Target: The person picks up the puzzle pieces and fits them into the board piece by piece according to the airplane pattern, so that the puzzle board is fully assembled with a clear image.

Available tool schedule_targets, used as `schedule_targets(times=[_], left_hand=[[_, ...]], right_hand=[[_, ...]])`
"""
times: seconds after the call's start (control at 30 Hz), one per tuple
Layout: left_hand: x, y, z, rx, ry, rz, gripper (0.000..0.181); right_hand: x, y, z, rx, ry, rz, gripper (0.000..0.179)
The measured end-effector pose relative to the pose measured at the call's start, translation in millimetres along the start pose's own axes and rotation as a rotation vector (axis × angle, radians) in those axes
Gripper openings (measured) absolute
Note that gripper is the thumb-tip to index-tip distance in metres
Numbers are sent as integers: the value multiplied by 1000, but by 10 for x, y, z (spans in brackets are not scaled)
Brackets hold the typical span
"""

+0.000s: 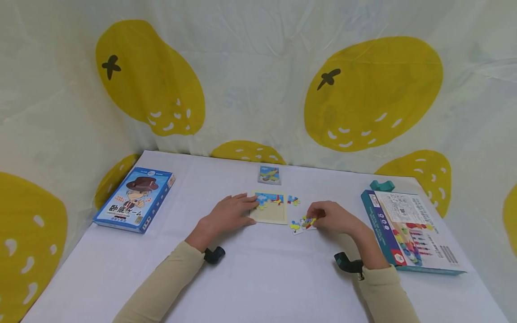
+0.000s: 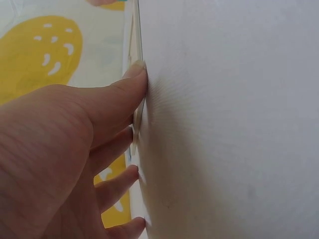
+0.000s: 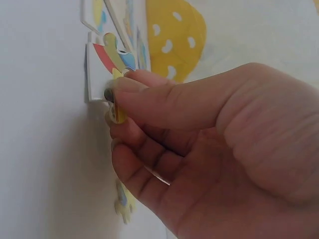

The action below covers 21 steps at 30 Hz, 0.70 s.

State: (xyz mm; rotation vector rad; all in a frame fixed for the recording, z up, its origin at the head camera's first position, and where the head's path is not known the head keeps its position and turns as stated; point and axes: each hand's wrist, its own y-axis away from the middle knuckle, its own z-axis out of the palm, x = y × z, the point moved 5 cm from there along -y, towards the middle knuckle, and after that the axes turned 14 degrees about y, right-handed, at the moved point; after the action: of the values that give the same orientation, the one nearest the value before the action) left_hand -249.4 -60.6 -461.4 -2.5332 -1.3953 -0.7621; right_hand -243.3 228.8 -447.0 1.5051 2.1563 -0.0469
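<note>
A shallow wooden puzzle tray [image 1: 272,220] lies mid-table, with several blue, red and yellow pieces fitted along its top. My left hand [image 1: 230,214] rests on its left side, fingers stretched out, the thumb [image 2: 132,92] at the tray's edge. Right of the tray, my right hand [image 1: 334,218] pinches a yellow puzzle piece [image 3: 118,113] between thumb and fingers, largely hidden by them. A white-edged piece with a red band [image 3: 104,57] sits right beside those fingertips. One loose yellow piece [image 1: 296,228] lies near the tray's lower right corner, a blue one [image 1: 294,200] by its upper right.
Behind the tray lies a small picture card [image 1: 269,175] with an airplane. A blue game box [image 1: 137,199] stands at the left. On the right are a larger boxed set [image 1: 416,233] and a green curved block [image 1: 382,185]. A fruit-patterned cloth [image 1: 258,89] hangs behind the table.
</note>
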Motion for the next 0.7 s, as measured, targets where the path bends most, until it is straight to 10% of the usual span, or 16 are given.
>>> schedule_targets(times=[0.33, 0.7], left_hand=[[-1, -16, 6, 5, -9, 6, 65], [8, 0, -10, 6, 4, 8, 65]], right_hand=[[232, 102, -119, 10, -55, 7, 13], [399, 162, -318, 202, -48, 148, 25]])
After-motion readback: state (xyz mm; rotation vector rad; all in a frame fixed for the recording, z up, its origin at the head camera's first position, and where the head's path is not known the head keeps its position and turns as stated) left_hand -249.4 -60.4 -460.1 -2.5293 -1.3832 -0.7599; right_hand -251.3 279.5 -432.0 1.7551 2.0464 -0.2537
